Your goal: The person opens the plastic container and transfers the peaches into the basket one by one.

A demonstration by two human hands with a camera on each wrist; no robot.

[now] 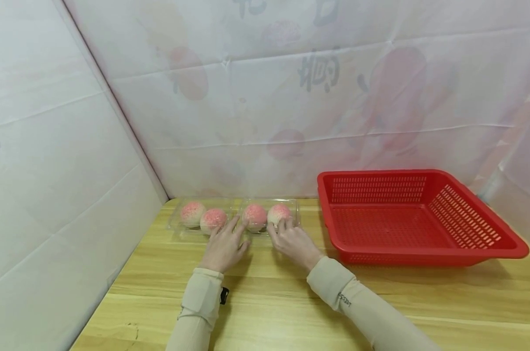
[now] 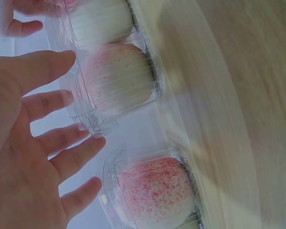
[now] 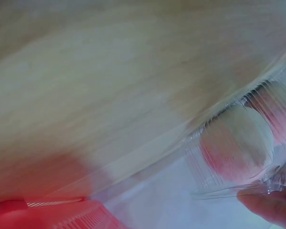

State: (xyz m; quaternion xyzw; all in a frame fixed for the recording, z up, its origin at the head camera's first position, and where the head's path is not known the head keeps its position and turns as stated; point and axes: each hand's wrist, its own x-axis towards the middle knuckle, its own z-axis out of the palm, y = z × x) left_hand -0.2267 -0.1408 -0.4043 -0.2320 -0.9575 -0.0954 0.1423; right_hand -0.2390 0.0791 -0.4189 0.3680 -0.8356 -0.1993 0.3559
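wood-grain tabletop [image 1: 265,312]: left grip [image 1: 224,247] spread wide at the right-hand clear box [image 1: 294,207] of two pink-dusted buns [image 1: 255,215]; my right grip [image 1: 293,243] touches its rim; whether pinching, i cannot tell.

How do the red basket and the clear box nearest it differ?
Look: the basket is red with slotted walls, while the box is see-through, showing two pink-and-white balls inside.
Size: the basket is much larger than the box.
Contact: the right hand touches the box; neither hand touches the basket.
Shared: both rest on the table.
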